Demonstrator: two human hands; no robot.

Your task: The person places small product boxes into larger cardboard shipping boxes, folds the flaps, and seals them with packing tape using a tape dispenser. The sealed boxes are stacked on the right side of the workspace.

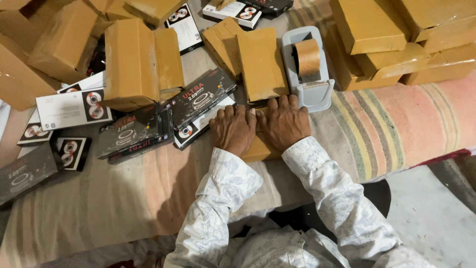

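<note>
Brown packing tape covers the small flat parcel (258,147) that lies under both hands at the near edge of the striped blanket (396,119). The left hand (233,129) rests on it palm down, fingers flat and together, closed around nothing; the right hand (283,122) lies just beside it in the same way, fingertips reaching the foot of the grey tape dispenser (308,67). Both press on the parcel rather than grip it, and only its near edge and a strip between the hands show.

The parcel looks like a rigid little carton wrapped all over in tape: probably light, stiff enough to keep its shape under the palms, and slick on its glossy faces. A hold across the two long edges, thumb on one side and fingers on the other, would likely be surer than pinching the smooth top.

Just beyond the hands lies another taped parcel (262,63), touching the dispenser's side. Left of the hands lie black gadget boxes (201,97) and white ones (73,106), still unwrapped, some overlapping. More wrapped parcels are piled at the far left (130,62) and at the far right (391,37).
</note>
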